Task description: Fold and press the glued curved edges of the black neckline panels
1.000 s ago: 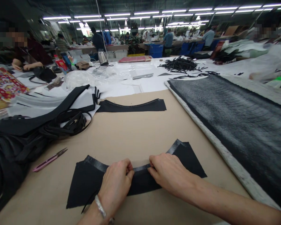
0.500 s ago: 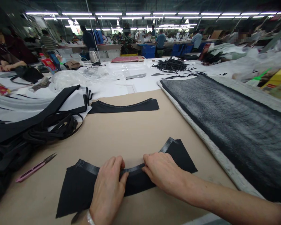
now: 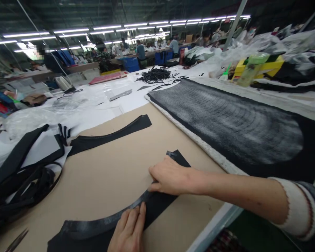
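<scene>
A black piece of fabric (image 3: pixel 162 203) with a curved, folded upper edge lies slantwise on the brown work surface (image 3: pixel 102 178). Greyish marks run along its curved band. My left hand (image 3: pixel 131 225) rests on the fabric near the bottom of the view, fingers stretched flat just below the curve. Farther right, my right hand (image 3: pixel 170 176) has its fingers and thumb closed on the curved edge, covering part of it. Up to the left is a similar black curved piece (image 3: pixel 112 135), apart from both hands.
A large black sheet with whitish coating (image 3: pixel 233 119) lies on a pale-edged board to the right. Black strips (image 3: pixel 23 189) are heaped at left, above partly visible snips (image 3: pixel 17 239). Farther back are a tangle of strips (image 3: pixel 154 74) and clear plastic (image 3: pixel 39 113). People work beyond.
The view has swung right, shifting things leftward. My right hand has moved along the curve towards the fabric's right end. My left hand has gone from pinching the edge to lying flat.
</scene>
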`<act>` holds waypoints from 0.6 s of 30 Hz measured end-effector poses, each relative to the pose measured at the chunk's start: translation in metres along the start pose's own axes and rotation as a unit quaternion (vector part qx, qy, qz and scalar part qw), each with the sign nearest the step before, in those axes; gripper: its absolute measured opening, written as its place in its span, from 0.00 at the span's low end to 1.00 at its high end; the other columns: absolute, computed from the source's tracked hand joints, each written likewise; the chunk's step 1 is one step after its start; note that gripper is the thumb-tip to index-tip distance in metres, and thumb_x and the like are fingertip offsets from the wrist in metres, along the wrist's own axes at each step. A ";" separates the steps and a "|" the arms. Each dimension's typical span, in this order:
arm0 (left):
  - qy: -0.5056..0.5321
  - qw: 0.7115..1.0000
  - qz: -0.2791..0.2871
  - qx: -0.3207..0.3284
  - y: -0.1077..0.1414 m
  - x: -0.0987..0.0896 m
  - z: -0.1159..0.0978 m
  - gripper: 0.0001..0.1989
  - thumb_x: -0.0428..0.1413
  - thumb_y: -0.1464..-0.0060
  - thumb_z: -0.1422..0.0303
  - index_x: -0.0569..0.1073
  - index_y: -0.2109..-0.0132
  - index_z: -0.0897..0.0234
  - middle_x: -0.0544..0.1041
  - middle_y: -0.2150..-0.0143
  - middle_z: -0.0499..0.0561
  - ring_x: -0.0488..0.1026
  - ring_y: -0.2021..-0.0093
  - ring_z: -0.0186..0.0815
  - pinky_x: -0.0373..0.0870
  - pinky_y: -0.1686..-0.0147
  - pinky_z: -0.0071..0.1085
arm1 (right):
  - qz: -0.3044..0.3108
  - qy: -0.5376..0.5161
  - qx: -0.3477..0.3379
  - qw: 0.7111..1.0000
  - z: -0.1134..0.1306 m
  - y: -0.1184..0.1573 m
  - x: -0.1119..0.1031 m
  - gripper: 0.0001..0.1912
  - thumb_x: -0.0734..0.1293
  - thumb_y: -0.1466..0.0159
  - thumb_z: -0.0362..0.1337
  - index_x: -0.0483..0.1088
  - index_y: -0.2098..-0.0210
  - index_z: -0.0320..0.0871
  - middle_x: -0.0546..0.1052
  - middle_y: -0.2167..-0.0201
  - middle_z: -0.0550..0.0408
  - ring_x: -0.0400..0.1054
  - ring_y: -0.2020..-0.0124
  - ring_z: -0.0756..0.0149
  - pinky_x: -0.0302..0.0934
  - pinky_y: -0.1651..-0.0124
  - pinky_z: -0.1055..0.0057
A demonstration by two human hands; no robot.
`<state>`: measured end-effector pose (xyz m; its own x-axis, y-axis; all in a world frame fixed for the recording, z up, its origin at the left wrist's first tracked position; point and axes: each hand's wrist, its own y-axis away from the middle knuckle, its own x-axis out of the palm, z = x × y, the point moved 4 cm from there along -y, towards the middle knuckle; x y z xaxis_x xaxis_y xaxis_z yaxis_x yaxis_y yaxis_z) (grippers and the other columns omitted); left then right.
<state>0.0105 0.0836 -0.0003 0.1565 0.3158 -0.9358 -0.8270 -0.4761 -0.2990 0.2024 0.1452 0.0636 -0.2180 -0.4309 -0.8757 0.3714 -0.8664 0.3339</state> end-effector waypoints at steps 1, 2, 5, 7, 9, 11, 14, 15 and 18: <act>-0.001 1.000 0.002 -0.001 -0.001 -0.001 -0.001 0.26 0.43 0.53 0.83 0.67 0.45 0.72 0.76 0.58 0.54 0.71 0.59 0.37 0.71 0.55 0.29 | 0.014 0.002 -0.003 1.000 -0.005 0.000 -0.004 0.17 0.67 0.38 0.48 0.74 0.65 0.38 0.77 0.70 0.46 0.72 0.64 0.53 0.56 0.52 0.58; -0.001 1.000 0.002 -0.002 -0.003 -0.001 -0.001 0.26 0.43 0.53 0.83 0.67 0.45 0.72 0.75 0.59 0.53 0.71 0.60 0.36 0.71 0.56 0.29 | 0.025 0.004 -0.007 1.000 -0.009 -0.001 -0.007 0.16 0.66 0.38 0.47 0.74 0.67 0.39 0.77 0.71 0.47 0.72 0.64 0.54 0.56 0.52 0.59; -0.007 1.000 -0.001 -0.014 -0.006 -0.001 -0.004 0.28 0.43 0.53 0.84 0.65 0.43 0.70 0.75 0.61 0.51 0.70 0.62 0.36 0.70 0.57 0.29 | 0.043 0.004 -0.017 0.999 -0.018 -0.002 -0.010 0.11 0.66 0.40 0.43 0.75 0.69 0.41 0.77 0.72 0.51 0.72 0.67 0.59 0.56 0.56 0.63; -0.010 0.999 0.002 -0.036 -0.006 0.001 -0.006 0.31 0.44 0.53 0.85 0.62 0.41 0.68 0.74 0.63 0.50 0.69 0.64 0.35 0.69 0.58 0.29 | 0.043 0.013 -0.016 0.999 -0.021 -0.004 -0.008 0.10 0.66 0.40 0.40 0.75 0.69 0.41 0.77 0.73 0.52 0.72 0.67 0.59 0.56 0.57 0.64; -0.010 0.998 0.010 -0.066 -0.006 0.004 -0.008 0.32 0.44 0.53 0.85 0.60 0.39 0.65 0.73 0.63 0.49 0.68 0.64 0.35 0.69 0.58 0.30 | 0.043 0.020 -0.012 0.999 -0.022 -0.006 -0.005 0.09 0.66 0.40 0.40 0.75 0.69 0.41 0.77 0.72 0.51 0.72 0.67 0.59 0.55 0.56 0.63; -0.008 0.996 0.016 -0.088 -0.006 0.007 -0.010 0.34 0.44 0.52 0.84 0.58 0.38 0.62 0.72 0.61 0.49 0.67 0.62 0.36 0.68 0.58 0.32 | 0.042 0.025 -0.013 0.999 -0.022 -0.007 -0.004 0.09 0.66 0.40 0.39 0.75 0.69 0.41 0.77 0.72 0.51 0.72 0.66 0.58 0.55 0.56 0.62; -0.003 0.995 0.022 -0.092 -0.006 0.009 -0.013 0.36 0.45 0.52 0.84 0.56 0.37 0.59 0.71 0.61 0.49 0.66 0.62 0.37 0.67 0.58 0.33 | 0.044 0.030 -0.017 0.998 -0.020 -0.007 -0.005 0.09 0.66 0.40 0.39 0.75 0.68 0.40 0.77 0.71 0.50 0.72 0.65 0.57 0.55 0.55 0.61; -0.003 0.995 0.025 -0.094 -0.006 0.009 -0.013 0.36 0.45 0.53 0.84 0.56 0.36 0.58 0.70 0.62 0.49 0.66 0.62 0.37 0.66 0.58 0.33 | 0.048 0.032 -0.015 0.998 -0.019 -0.007 -0.006 0.09 0.66 0.40 0.39 0.75 0.67 0.40 0.78 0.71 0.50 0.72 0.65 0.57 0.54 0.54 0.61; -0.012 0.994 0.030 -0.101 -0.008 0.009 -0.014 0.36 0.46 0.53 0.84 0.56 0.37 0.58 0.69 0.63 0.49 0.65 0.63 0.37 0.65 0.60 0.34 | 0.060 0.037 -0.005 0.998 -0.017 -0.006 -0.007 0.09 0.66 0.39 0.38 0.76 0.67 0.39 0.78 0.69 0.48 0.72 0.63 0.56 0.54 0.52 0.60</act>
<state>0.0260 0.0791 -0.0089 0.0961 0.3000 -0.9491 -0.7090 -0.6486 -0.2768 0.2172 0.1578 0.0613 -0.1048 -0.5113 -0.8530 0.3995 -0.8071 0.4347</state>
